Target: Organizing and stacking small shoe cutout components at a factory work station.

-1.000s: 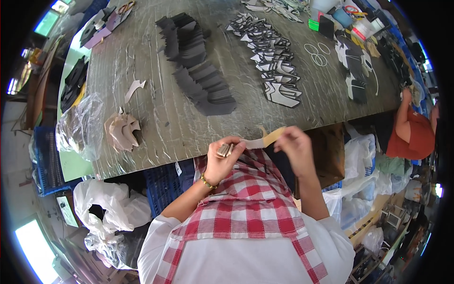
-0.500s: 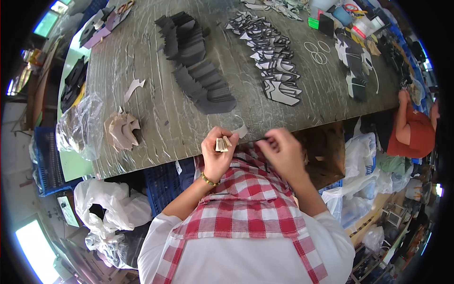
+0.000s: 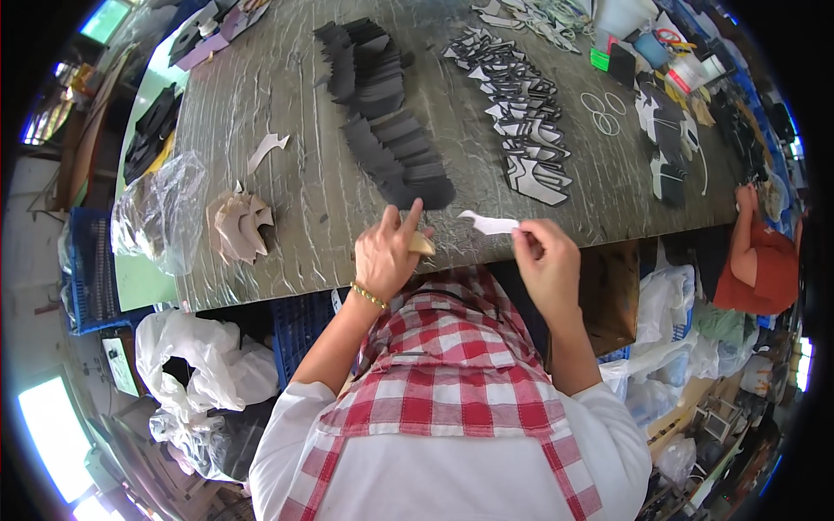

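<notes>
My right hand (image 3: pixel 549 265) pinches one end of a thin white cut-out piece (image 3: pixel 493 225) between thumb and fingertips, above the table's near edge. Beside it on the left, my left hand (image 3: pixel 387 256) has its fingers curled round a small tan bundle (image 3: pixel 422 244), mostly hidden by the hand. Its index finger stretches toward the near end of a fanned row of dark grey cut pieces (image 3: pixel 401 156); whether it touches them I cannot tell. To the right lies a second fanned row of white-faced, dark-edged pieces (image 3: pixel 532 130).
Crumpled tan pieces (image 3: pixel 240 227) and a white scrap (image 3: pixel 268 152) lie on the left of the table (image 3: pixel 304 234). White rings (image 3: pixel 601 115), dark pieces (image 3: pixel 665 139) and containers (image 3: pixel 624 16) sit at right. Clear plastic (image 3: pixel 161 217) hangs over the left edge. Another person (image 3: pixel 760 269) is at far right.
My right hand has moved up from the table edge and now holds the white piece. My left hand has turned, its index finger reaching out; the tan bundle stays in it.
</notes>
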### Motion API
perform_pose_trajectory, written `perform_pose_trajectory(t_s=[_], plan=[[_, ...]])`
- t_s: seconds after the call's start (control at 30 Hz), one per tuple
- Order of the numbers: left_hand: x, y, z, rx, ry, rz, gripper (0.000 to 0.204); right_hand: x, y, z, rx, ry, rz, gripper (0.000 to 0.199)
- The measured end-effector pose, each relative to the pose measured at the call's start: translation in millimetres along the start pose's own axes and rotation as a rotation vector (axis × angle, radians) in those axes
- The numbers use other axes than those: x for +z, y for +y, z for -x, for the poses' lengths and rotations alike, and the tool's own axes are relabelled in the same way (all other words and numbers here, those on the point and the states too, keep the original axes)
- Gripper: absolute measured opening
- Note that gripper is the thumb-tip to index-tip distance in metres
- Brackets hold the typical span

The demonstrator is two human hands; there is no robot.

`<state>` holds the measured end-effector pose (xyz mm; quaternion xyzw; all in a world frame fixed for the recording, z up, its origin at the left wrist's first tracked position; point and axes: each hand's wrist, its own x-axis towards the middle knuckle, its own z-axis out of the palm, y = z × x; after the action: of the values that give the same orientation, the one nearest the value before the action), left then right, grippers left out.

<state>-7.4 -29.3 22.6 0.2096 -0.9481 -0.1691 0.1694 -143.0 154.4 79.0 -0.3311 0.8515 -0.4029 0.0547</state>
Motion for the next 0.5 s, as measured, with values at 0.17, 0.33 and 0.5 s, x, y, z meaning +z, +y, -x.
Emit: perform_pose_trajectory(t_s=[0.17,0.33,0.5], plan=[[-3,35,30,0.088,-0.158,0.158,0.045,-6,23,3,0.066,0.036,-0.248,0.007],[-9,38,34,-0.298,-0.079,0.934,0.022,17,23,19,0.311,-0.095,-0.817,0.005],[0,27,37,-0.506,-0.052,1.035,0.018,36,27,30,0.395,-0.201,-0.842,0.009]])
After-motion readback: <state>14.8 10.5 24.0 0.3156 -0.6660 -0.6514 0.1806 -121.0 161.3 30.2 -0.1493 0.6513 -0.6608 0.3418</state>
